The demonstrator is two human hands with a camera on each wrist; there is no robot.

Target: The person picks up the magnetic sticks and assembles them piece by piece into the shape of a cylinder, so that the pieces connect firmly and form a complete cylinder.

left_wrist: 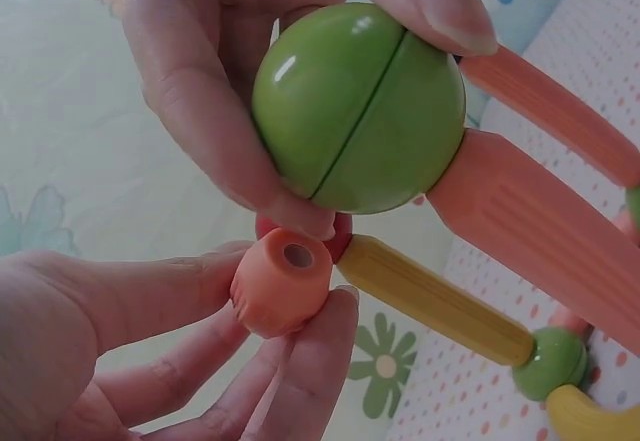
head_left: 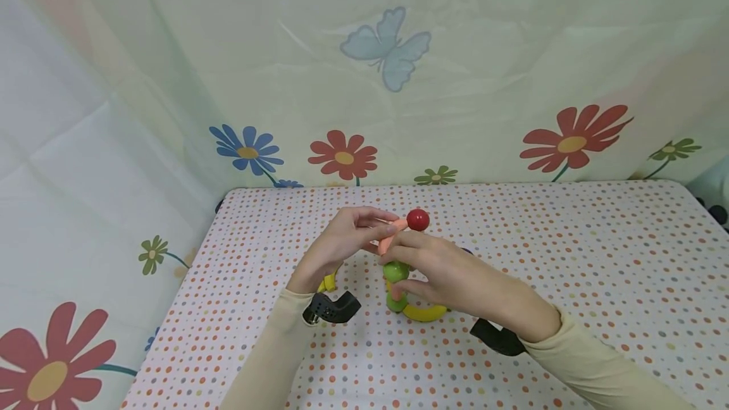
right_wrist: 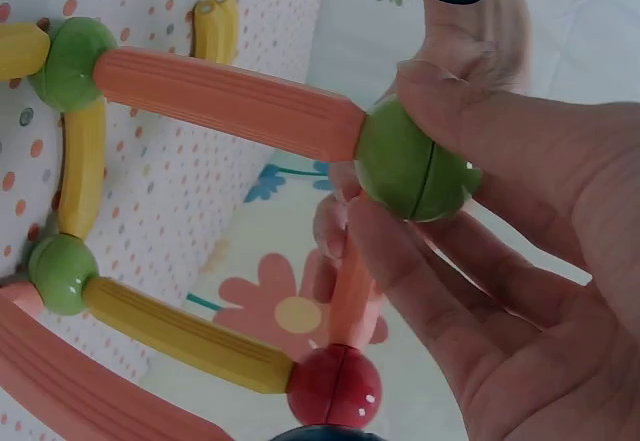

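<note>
My left hand (head_left: 344,239) pinches an orange rod (left_wrist: 285,281) between thumb and fingers; its holed end faces the left wrist camera. The rod's other end meets a red ball (right_wrist: 335,386). My right hand (head_left: 450,271) grips a green ball (left_wrist: 360,106) with thumb and fingers. From that ball a ribbed orange rod (right_wrist: 230,101) runs down to another green ball (right_wrist: 80,61). A yellow rod (right_wrist: 190,333) links the red ball to a lower green ball (right_wrist: 62,273). The pinched rod's holed end appears apart from the gripped ball.
On the dotted table (head_left: 256,334), a curved yellow rod (head_left: 425,314) belongs to the structure's base. Loose yellow pieces (head_left: 328,282) lie beside my left wrist. A dark ball (right_wrist: 325,433) shows at the right wrist view's bottom edge. Behind the table hangs a flowered curtain (head_left: 467,81).
</note>
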